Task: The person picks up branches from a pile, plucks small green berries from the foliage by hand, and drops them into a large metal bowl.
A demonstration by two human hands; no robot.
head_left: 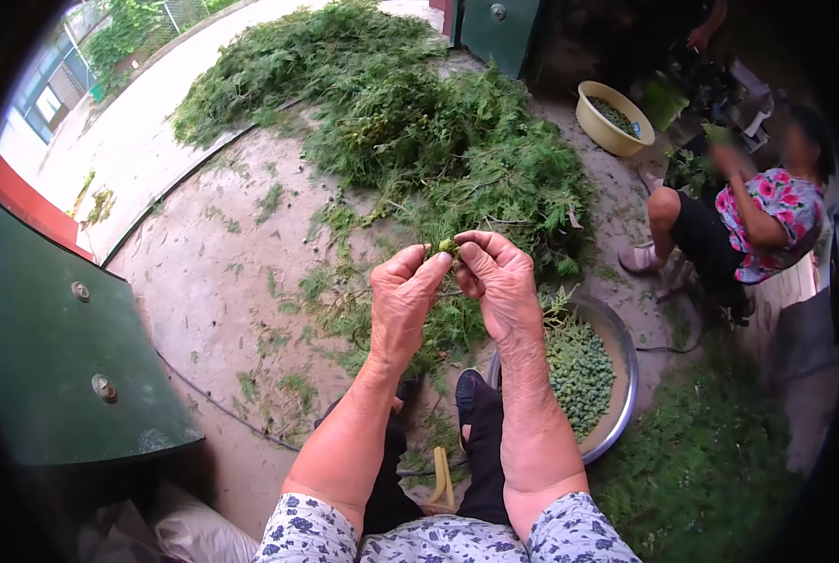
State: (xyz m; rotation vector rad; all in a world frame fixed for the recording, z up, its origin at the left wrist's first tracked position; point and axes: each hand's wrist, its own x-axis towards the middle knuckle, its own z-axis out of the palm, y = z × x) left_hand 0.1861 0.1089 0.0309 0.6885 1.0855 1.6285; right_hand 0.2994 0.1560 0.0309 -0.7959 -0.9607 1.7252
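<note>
In front of me my left hand and my right hand meet, thumbs and forefingers pinched together. Between their fingertips is a small green sprig with what look like yellow-green cones; the fingers partly hide it. Below my right forearm stands a round metal basin, partly covered by that arm. Many small round green cones and some leafy bits lie in it. Beyond my hands spreads a large heap of cut evergreen branches.
Another person sits at the right, hands raised near some greenery. A yellow basin with green pieces stands close by. More cut greenery lies at lower right. A green metal door is at left, and a dark cable crosses the floor.
</note>
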